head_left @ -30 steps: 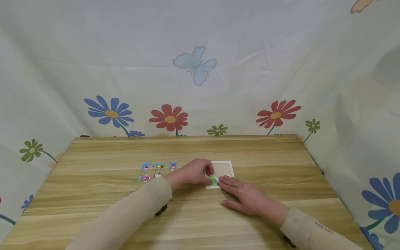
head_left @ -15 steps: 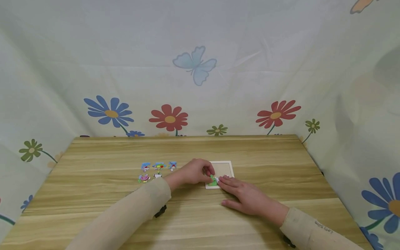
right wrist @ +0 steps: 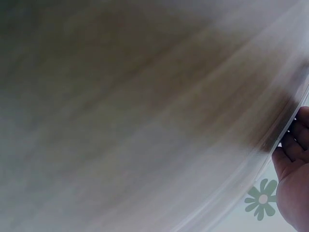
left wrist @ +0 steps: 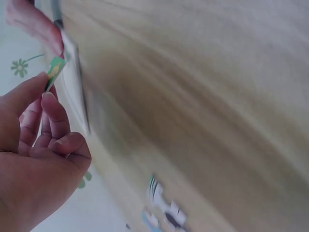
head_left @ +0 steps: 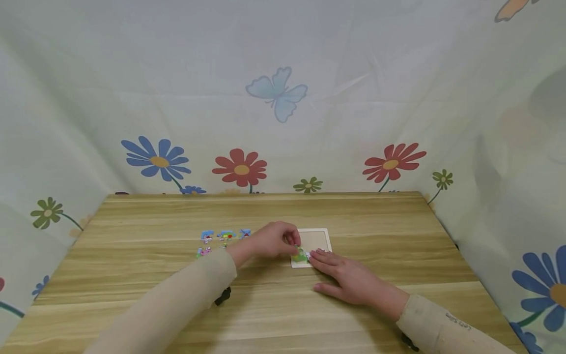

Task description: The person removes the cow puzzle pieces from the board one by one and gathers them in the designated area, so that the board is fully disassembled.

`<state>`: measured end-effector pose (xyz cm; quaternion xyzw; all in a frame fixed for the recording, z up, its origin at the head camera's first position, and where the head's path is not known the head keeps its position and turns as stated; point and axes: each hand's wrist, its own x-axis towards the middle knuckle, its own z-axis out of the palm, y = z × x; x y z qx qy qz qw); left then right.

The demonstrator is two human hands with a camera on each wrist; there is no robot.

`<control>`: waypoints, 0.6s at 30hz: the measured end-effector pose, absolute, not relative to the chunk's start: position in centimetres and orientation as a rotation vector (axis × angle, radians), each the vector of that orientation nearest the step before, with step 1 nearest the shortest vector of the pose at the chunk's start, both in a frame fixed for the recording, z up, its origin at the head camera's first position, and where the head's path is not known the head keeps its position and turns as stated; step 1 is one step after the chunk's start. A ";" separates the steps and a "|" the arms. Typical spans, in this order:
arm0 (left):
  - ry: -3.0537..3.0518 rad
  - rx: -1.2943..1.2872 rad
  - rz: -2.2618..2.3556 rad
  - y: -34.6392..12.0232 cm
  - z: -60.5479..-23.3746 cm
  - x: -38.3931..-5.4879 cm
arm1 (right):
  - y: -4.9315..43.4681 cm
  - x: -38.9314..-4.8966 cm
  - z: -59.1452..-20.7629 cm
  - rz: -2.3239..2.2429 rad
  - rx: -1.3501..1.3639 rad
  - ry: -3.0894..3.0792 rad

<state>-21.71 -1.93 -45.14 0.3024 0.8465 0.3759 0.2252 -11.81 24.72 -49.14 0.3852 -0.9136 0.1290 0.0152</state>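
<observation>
A small green jigsaw puzzle piece [left wrist: 56, 71] is pinched between thumb and fingers of my left hand [head_left: 275, 241], tilted up over the lower left of a pale puzzle tray [head_left: 328, 239]. In the left wrist view the tray is seen almost edge-on, just past the piece. My right hand [head_left: 347, 276] rests with extended fingers on the tray's lower right part, covering that corner. A bit of white shows beside its fingertips. In the right wrist view only part of the right hand [right wrist: 295, 169] appears, at the right edge.
Several loose puzzle pieces lie in two rows left of the tray, among them a blue piece [head_left: 207, 236] and a pink one [head_left: 205, 251]. My left forearm partly covers the lower row. The wooden table [head_left: 376, 216] meets a flowered cloth backdrop [head_left: 327, 128] behind.
My left hand has drawn slightly left and up, tilting the green puzzle piece that lay flatter in the tray before. The right hand stays put.
</observation>
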 end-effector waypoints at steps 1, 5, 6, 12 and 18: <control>2.332 0.826 1.037 -2.2 -44.9 -21.7 | 24.7 -11.8 -49.1 0.400 1.198 -2.844; 2.352 0.833 0.995 -3.4 -44.1 -21.8 | 24.7 -11.8 -49.1 0.413 1.201 -2.853; 2.361 0.840 0.981 -3.7 -44.0 -21.9 | 24.7 -11.8 -49.1 0.415 1.201 -2.853; 2.391 0.882 0.944 -6.2 -43.3 -22.1 | 24.7 -11.8 -49.3 0.419 1.197 -2.853; 2.381 0.869 0.902 -8.3 -42.8 -22.0 | 24.7 -11.7 -49.1 0.421 1.200 -2.843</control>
